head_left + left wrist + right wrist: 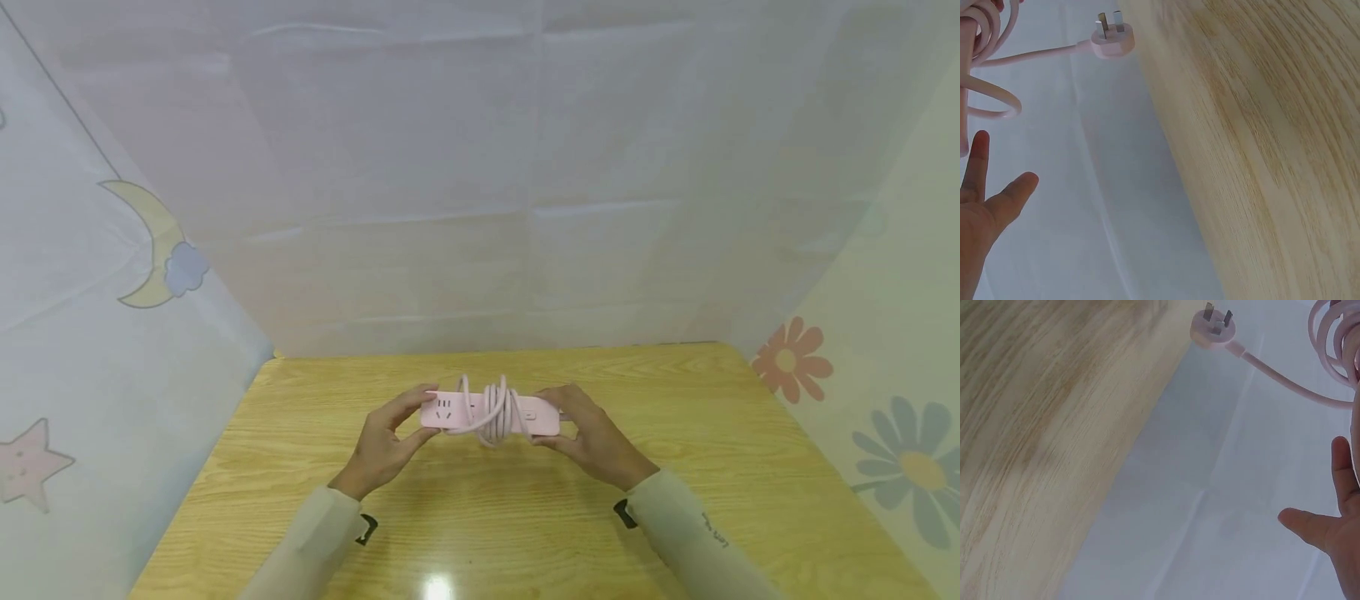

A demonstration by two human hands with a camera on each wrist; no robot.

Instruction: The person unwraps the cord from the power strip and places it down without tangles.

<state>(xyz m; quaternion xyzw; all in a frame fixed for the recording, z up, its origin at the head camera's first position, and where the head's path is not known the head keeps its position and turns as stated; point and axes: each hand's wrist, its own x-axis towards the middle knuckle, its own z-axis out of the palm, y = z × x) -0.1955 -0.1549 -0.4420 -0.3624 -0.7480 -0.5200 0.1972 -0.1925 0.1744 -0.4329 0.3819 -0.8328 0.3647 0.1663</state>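
Observation:
A pink power strip (pixel 444 410) is held level over the table, its cord (pixel 497 414) wound in several loops around the middle. My left hand (pixel 382 446) grips the left end, beside a socket face, with fingers along the far edge and thumb along the near edge. At the opposite end, by a small switch or port, my right hand (pixel 600 442) holds the strip the same way. Both wrist views show the three-pin plug (pixel 1113 42) hanging out from the coil on a free length of cord, its metal pins bare.
Below the hands is a wood-grain table (pixel 465 533). Pale cloth walls (pixel 420 250) enclose its back and sides, printed with a moon (pixel 153 242), a star and flowers (pixel 793 360). Dark bands (pixel 626 514) circle both wrists under light sleeves.

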